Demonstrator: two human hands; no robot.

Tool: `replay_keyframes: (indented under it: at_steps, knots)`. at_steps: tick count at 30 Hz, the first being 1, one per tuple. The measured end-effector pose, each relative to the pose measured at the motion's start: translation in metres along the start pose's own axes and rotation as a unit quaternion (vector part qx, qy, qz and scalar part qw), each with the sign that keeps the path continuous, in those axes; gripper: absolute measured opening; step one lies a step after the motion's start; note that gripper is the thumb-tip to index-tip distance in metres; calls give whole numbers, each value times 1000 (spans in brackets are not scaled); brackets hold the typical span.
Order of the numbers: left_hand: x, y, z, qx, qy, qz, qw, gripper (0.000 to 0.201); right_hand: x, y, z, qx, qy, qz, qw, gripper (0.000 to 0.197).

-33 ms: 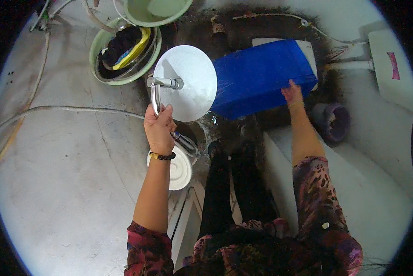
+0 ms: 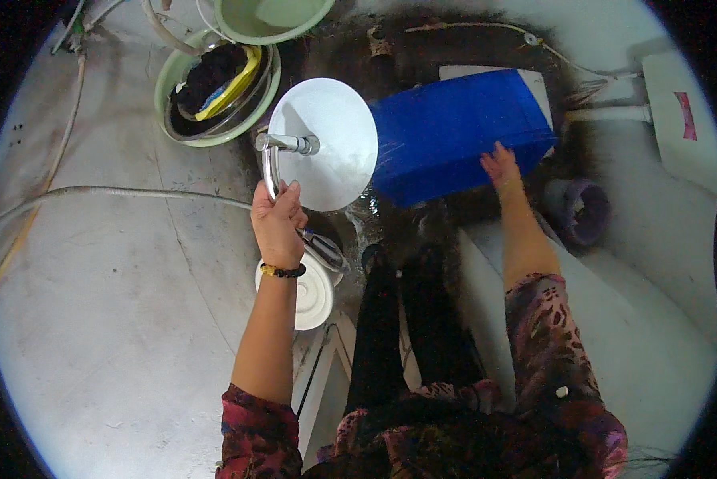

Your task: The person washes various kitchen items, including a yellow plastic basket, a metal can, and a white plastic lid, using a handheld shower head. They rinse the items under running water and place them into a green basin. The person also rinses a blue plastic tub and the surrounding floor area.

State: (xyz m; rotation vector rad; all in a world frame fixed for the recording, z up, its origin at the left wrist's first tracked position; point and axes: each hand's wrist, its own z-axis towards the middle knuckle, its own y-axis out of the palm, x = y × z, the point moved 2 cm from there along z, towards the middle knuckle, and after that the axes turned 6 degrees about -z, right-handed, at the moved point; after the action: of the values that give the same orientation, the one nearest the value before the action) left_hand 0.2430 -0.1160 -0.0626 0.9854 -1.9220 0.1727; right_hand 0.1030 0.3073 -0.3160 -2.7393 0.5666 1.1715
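A big round white shower head (image 2: 326, 172) on a bent chrome shower pipe (image 2: 271, 169) is in the middle. My left hand (image 2: 279, 219) is closed around the pipe's lower end. Just below that hand is a chrome and dark hand shower (image 2: 325, 251), partly hidden by it. To the right lies a blue box-like piece (image 2: 462, 132) with thin, water-like streaks across its left part. My right hand (image 2: 500, 166) is over its near edge, holding nothing, with fingers apart. I cannot tell whether it touches the blue surface.
Green basins (image 2: 215, 144) stand at the far left, one holding dark and yellow items. A white lid (image 2: 314, 299) is below my left hand. A purple pot (image 2: 582, 211) and a white tank (image 2: 682, 120) are at right. A hose (image 2: 119, 189) crosses the left wall; the dark floor is wet.
My right hand has shifted slightly left and a little downward along the blue piece's near edge. The left hand stays on the shower pipe.
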Motion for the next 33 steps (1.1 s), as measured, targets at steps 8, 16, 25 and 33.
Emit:
replay_keyframes:
  at_steps: [8, 16, 25, 33]
  knots:
    - [-18, -5, 12, -5, -6, -28, 1000, 15, 61, 130, -22, -106, 99, 177, 973, 38]
    - [-2, 9, -3, -31, 19, -43, 998, 12, 48, 138, -34, 17, 160, 255, 953, 31]
    - [118, 39, -52, -27, 115, -14, 993, 4, -25, 122, -127, -129, 167, 363, 908, 19]
    - [121, 53, -71, 7, 102, 50, 993, 7, 67, 49, -78, 77, 287, 275, 914, 21]
